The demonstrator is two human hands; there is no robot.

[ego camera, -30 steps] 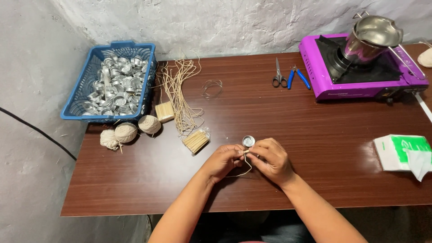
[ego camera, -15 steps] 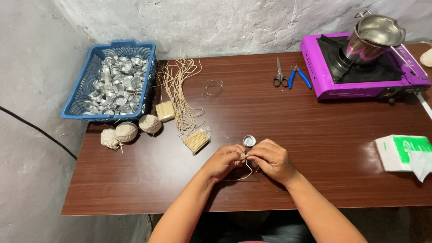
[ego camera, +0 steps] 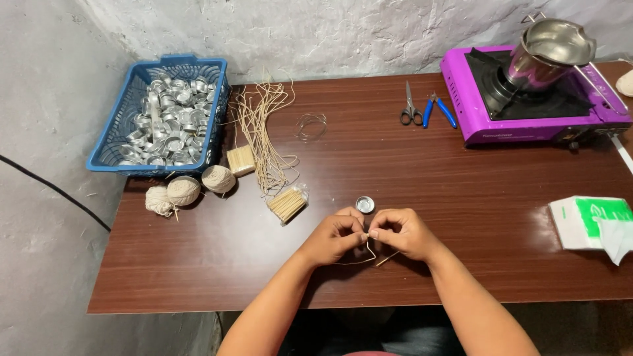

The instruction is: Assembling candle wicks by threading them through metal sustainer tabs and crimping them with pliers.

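Both hands [ego camera: 369, 235] still pinching wick [ego camera: 359, 258], unmoved

1. A rough, whitewashed wall [ego camera: 330, 29] runs behind the far edge of the surface, its plaster uneven and cracked.
2. A second grey wall [ego camera: 46, 132] stands along the left edge, meeting the first at the far left corner.
3. The surface [ego camera: 461, 198] is a dark brown wooden tabletop with a glossy finish.
4. Soft light reflects off it near the right edge.
5. A black cable [ego camera: 56, 191] runs down the left wall.
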